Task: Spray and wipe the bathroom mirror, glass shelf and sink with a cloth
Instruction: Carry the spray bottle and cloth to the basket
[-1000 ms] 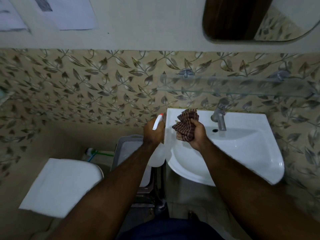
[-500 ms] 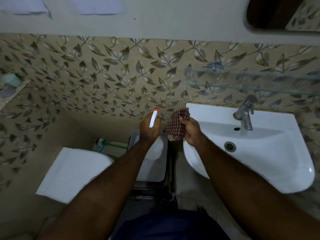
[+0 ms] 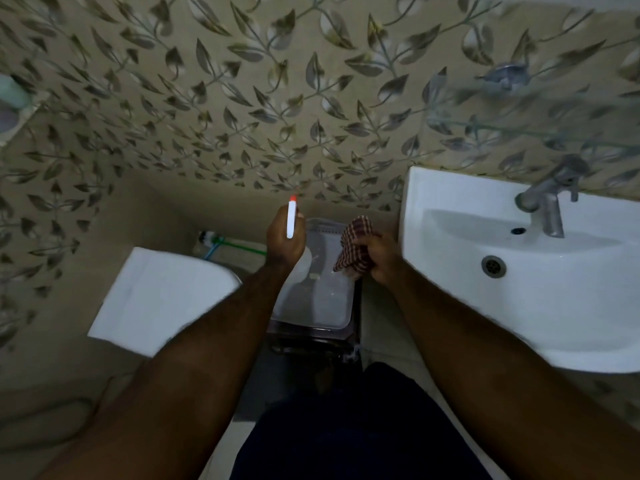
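Two hands left of the white ceramic sink (image 3: 519, 306): my left hand (image 3: 284, 242) grips the white, red-tipped spray bottle (image 3: 291, 220); my right hand (image 3: 379, 259) clutches the maroon checked cloth (image 3: 353, 252).

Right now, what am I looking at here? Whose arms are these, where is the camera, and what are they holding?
No machine here: these are a person's bare arms, filmed by a camera worn on their head, looking down. The left hand holds a white spray bottle with a red tip. The right hand grips a checked cloth. On the right hangs a white sink with a metal tap; on the left is a white toilet tank. Below the hands sits a lidded bin.
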